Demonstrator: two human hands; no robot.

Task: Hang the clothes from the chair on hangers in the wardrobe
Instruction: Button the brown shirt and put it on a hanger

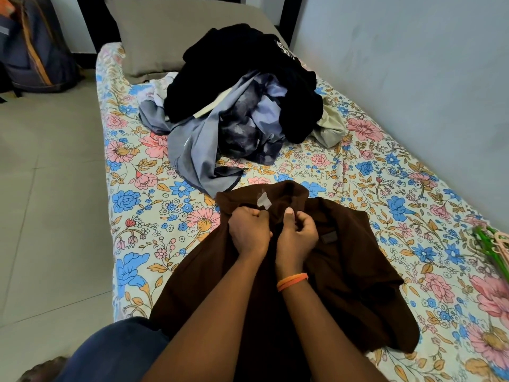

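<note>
Gripping the collar of the dark brown polo shirt, spread on the floral-print bed sheet: left hand fisted on the neck fabric, right hand pinching the placket, fingers curled on cloth. Probably readying the neck opening for a hanger. Next, reaching for the green and pink plastic hangers at the bed's right edge, then working through the heaped black, blue and grey clothes beyond.

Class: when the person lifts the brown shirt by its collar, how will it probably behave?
The brown shirt will likely go floppy, since it already lies in soft folds on the bed. It seems light: the left hand and right hand only pinch its collar. It should drape, not slide.
</note>
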